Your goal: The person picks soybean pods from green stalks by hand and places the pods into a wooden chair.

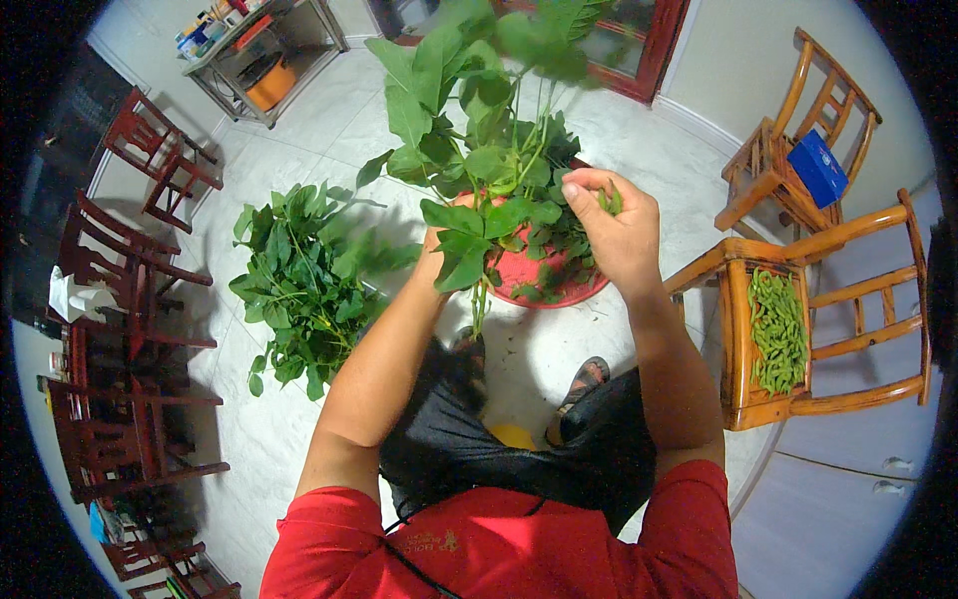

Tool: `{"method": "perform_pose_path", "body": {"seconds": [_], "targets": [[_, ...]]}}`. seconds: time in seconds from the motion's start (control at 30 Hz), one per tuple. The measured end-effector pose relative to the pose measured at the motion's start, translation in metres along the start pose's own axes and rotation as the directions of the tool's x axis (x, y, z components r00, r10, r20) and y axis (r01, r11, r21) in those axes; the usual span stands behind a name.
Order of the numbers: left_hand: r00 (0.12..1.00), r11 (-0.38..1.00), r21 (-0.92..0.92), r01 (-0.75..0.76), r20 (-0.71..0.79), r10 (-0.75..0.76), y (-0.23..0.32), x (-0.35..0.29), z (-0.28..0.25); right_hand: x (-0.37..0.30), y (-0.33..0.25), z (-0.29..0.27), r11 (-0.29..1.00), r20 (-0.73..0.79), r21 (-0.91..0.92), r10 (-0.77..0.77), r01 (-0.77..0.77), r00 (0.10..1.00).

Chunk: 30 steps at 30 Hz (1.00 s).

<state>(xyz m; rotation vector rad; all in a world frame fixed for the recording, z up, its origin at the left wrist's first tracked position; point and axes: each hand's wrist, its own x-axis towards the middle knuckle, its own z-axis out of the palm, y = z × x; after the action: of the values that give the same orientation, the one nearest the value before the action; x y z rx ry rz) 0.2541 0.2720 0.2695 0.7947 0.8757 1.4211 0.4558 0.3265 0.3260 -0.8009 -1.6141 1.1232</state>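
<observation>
A leafy soybean plant stands upright in front of me, its stems hanging below the leaves. My left hand is closed round its stem, with most of the fingers hidden by foliage. To the right of the plant, my right hand pinches green soybean pods between thumb and fingers; how many is hard to make out. Under both hands, a round red basket sits low, partly covered by leaves. More cut soybean plants lie heaped on the floor at my left.
On my right, a bamboo chair bears a heap of picked pods. Behind it, another chair holds a blue box. Dark wooden chairs line the left wall. A metal rack stands at the far left.
</observation>
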Motion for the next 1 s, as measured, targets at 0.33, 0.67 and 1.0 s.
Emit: {"method": "perform_pose_path", "body": {"seconds": [0.33,0.67,1.0], "targets": [[0.996,0.928,0.365,-0.077,-0.019,0.090,-0.004,-0.010,0.011,-0.009,-0.001,0.014,0.760,0.190,-0.443,-0.438,0.475,0.878],[0.970,0.685,0.698,-0.209,0.059,0.236,0.004,-0.012,0.022,-0.007,0.006,0.010,0.648,0.299,-0.600,-0.362,0.469,0.883],[0.979,0.676,0.717,-0.171,0.048,0.197,0.008,-0.015,0.026,-0.004,0.021,0.012,0.789,0.109,-0.516,-0.326,0.334,0.939]]}}
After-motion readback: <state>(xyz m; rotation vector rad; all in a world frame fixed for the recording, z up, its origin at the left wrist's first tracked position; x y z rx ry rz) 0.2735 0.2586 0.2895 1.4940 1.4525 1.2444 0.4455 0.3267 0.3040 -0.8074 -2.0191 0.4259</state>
